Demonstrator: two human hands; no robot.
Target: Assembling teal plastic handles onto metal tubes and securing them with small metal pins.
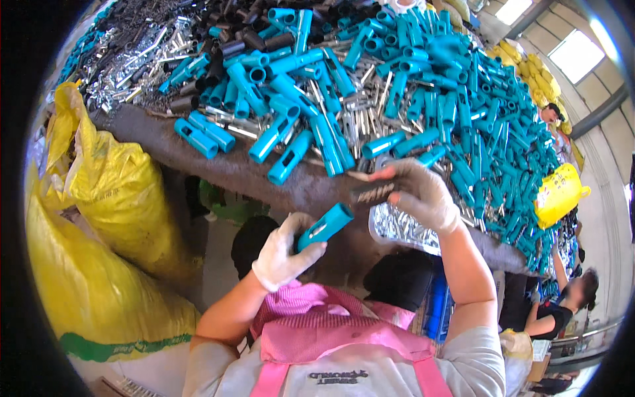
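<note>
My left hand point(289, 253), in a white glove, is closed around a teal plastic tube point(329, 223) with a slot in its side. The tube tilts up toward the right, and its open end faces away from me. My right hand point(421, 195), gloved with some bare fingertips, is raised over the table edge with its fingers bent. At its fingertips is a small dark ribbed piece point(374, 193), too unclear to name. The two hands are apart. Beyond them, many similar teal tubes point(329, 142) lie heaped on the table.
A clear tray of small shiny metal parts point(401, 228) sits below my right hand. Silver metal pieces point(142, 56) and black tubes point(231, 49) are piled at the far left. Yellow sacks point(122, 198) stand at left. A yellow basket point(557, 196) and a person point(562, 311) are at right.
</note>
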